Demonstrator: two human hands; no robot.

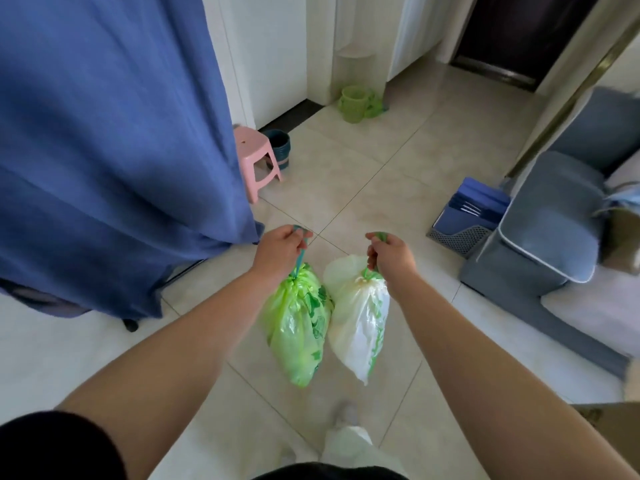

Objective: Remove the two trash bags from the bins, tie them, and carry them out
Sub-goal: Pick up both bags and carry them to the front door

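Observation:
Two tied trash bags hang side by side above the tiled floor in front of me. My left hand [281, 249] grips the drawstring of the green trash bag [298, 327], which is cinched at the top. My right hand [389, 252] grips the green tie of the white trash bag [360, 317], also closed at its neck. The two bags touch each other. A green bin [353, 103] stands on the floor by the far white wall, and a dark blue bin [280, 147] sits behind a pink stool.
A large blue cloth [114, 150] hangs on the left, with the pink stool [258, 161] at its edge. A grey sofa [550, 230] and a mesh file holder [467, 216] stand on the right. A dark doorway [519, 39] lies ahead across the tiles.

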